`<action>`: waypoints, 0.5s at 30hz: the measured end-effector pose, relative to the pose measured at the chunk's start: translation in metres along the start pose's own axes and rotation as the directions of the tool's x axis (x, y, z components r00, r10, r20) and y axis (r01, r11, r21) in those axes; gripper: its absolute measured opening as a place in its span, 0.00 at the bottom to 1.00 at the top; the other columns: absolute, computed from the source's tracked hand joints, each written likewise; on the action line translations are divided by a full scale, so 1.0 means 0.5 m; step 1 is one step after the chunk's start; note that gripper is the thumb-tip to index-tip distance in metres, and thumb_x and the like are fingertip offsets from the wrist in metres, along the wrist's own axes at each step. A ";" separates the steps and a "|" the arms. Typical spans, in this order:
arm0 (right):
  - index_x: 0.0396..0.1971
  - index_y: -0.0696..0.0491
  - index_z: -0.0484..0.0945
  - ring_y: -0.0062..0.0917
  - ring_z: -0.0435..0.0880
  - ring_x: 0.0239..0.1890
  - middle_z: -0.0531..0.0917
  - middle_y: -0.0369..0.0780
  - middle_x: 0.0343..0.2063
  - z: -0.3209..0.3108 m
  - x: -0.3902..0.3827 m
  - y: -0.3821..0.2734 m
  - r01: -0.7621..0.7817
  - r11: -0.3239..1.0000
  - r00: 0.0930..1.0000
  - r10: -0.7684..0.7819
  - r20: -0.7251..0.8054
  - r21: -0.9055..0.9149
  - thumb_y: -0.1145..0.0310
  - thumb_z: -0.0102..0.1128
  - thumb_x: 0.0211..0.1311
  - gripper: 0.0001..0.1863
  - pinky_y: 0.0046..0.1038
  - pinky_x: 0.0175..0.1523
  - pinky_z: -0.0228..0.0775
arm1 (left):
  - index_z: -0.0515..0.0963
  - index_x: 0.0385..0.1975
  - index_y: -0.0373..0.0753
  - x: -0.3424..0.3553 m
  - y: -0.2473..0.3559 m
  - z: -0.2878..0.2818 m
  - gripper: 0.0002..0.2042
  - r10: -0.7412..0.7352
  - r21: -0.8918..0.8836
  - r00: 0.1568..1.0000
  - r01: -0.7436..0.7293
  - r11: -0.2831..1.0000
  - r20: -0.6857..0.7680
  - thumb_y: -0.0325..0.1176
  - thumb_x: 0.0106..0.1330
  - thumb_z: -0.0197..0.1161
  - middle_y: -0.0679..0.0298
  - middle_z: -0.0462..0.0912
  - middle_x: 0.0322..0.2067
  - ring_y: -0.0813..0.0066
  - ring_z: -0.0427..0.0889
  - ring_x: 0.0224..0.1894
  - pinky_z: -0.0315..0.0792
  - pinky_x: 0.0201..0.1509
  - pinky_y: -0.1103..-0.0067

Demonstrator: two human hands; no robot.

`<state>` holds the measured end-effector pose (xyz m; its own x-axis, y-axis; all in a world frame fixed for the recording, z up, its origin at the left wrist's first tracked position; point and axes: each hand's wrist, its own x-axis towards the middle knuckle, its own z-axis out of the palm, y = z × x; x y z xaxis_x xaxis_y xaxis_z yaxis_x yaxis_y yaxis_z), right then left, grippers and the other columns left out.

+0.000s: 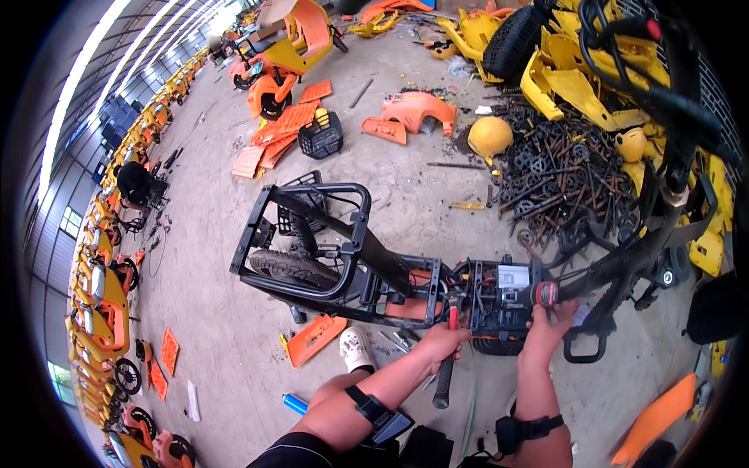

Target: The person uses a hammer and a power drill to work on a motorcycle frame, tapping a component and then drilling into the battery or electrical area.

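A stripped black scooter frame point(382, 269) lies in front of me, its rear wheel point(292, 267) at the left. My left hand point(443, 347) is wrapped round a hand tool point(442, 384) with a black grip and a red shaft, which looks like a hammer. Its upper end lies against the frame's middle, where its shape is hard to make out. My right hand point(549, 327) grips a red-and-black power driver point(542, 294) over the compartment point(499, 316) of wires and black parts. The driver's tip is not clearly visible.
A heap of rusty metal parts point(566, 171) lies at the far right, beside yellow body panels point(569, 82). Orange panels point(285, 129) and a black basket point(321, 136) lie farther off. Scooters line the left wall point(105, 300), where another person point(134, 183) crouches.
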<state>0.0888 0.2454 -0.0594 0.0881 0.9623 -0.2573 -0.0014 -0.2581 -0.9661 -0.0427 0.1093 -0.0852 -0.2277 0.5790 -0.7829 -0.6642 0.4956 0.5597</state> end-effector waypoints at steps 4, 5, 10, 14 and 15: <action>0.49 0.55 0.75 0.15 0.77 0.31 0.81 0.34 0.36 -0.004 -0.043 0.023 0.078 0.997 0.875 -0.068 0.479 0.000 0.75 0.58 0.65 0.13 0.19 0.33 0.68 | 0.75 0.41 0.38 -0.008 0.006 0.008 0.09 0.043 -0.031 0.998 -0.042 0.999 0.046 0.34 0.67 0.63 0.73 0.72 0.26 0.87 0.67 0.23 0.67 0.23 0.86; 0.46 0.55 0.78 0.15 0.78 0.31 0.82 0.33 0.32 0.002 -0.059 0.022 0.014 0.998 0.811 0.029 0.584 -0.069 0.74 0.58 0.66 0.09 0.18 0.33 0.69 | 0.75 0.41 0.38 -0.011 0.014 0.005 0.09 0.070 -0.025 0.996 -0.068 0.997 0.053 0.34 0.67 0.63 0.73 0.72 0.26 0.87 0.67 0.23 0.67 0.23 0.86; 0.48 0.55 0.81 0.19 0.83 0.36 0.85 0.36 0.37 0.020 -0.085 0.065 -0.232 0.948 0.643 0.316 0.697 -0.216 0.68 0.56 0.68 0.13 0.21 0.36 0.71 | 0.75 0.39 0.38 -0.024 0.024 0.009 0.08 0.110 -0.038 0.993 -0.109 0.993 0.046 0.36 0.69 0.62 0.72 0.73 0.25 0.86 0.67 0.23 0.67 0.23 0.85; 0.47 0.57 0.82 0.19 0.83 0.36 0.86 0.36 0.36 0.029 -0.090 0.054 -0.313 0.934 0.639 0.342 0.689 -0.174 0.69 0.57 0.67 0.13 0.22 0.36 0.71 | 0.75 0.36 0.39 -0.041 0.036 0.011 0.09 0.075 -0.132 0.997 -0.072 0.989 0.020 0.38 0.69 0.62 0.72 0.72 0.24 0.85 0.67 0.22 0.67 0.23 0.85; 0.47 0.57 0.82 0.19 0.83 0.35 0.86 0.36 0.36 0.031 -0.091 0.052 -0.324 0.930 0.634 0.348 0.690 -0.171 0.69 0.57 0.66 0.13 0.22 0.36 0.71 | 0.75 0.36 0.39 -0.040 0.033 0.008 0.09 0.077 -0.139 0.997 -0.073 0.988 0.024 0.38 0.69 0.62 0.72 0.72 0.24 0.85 0.67 0.22 0.67 0.23 0.85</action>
<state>0.0694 0.1961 -0.0731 -0.6322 0.5798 -0.5140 0.1403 -0.5667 -0.8119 -0.0461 0.1085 -0.0594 -0.2611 0.6305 -0.7310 -0.7381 0.3576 0.5721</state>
